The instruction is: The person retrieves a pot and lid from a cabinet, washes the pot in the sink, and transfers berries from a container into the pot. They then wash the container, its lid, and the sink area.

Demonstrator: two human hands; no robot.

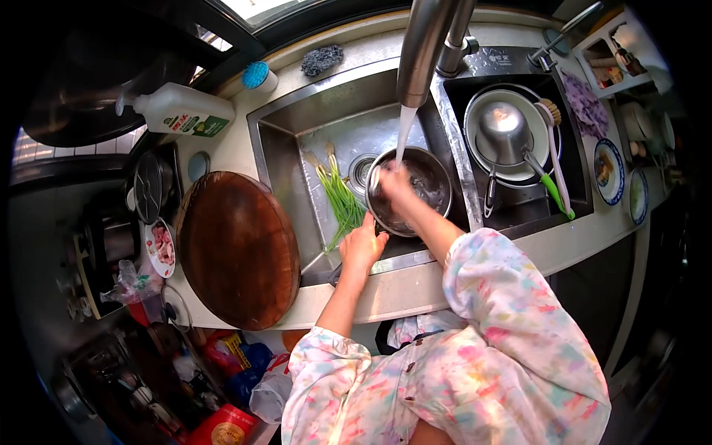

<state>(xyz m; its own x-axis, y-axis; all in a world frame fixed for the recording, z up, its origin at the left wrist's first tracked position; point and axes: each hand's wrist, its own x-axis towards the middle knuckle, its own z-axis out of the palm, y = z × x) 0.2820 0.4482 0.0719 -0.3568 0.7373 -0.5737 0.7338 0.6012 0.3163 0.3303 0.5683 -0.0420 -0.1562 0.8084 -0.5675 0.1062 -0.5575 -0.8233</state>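
A round metal pot [436,191] sits in the left basin of the steel sink [278,148], with some water inside it. My left hand [362,246] is closed at the pot's near left side, where a dark handle end shows below the wrist. My right hand [396,187] reaches into the pot under the running water [405,133]; motion smears its fingers, and whether they hold anything is hidden. The faucet [424,59] hangs directly above. Green onions [340,196] lie on the basin floor, left of the pot and beside the drain [361,172].
A round wooden cutting board [237,248] lies left of the sink, near a plate of raw meat [161,248]. The right basin holds stacked bowls, a metal ladle [504,133] and a scrub brush [556,148]. A white pump bottle [185,110] stands at the back left.
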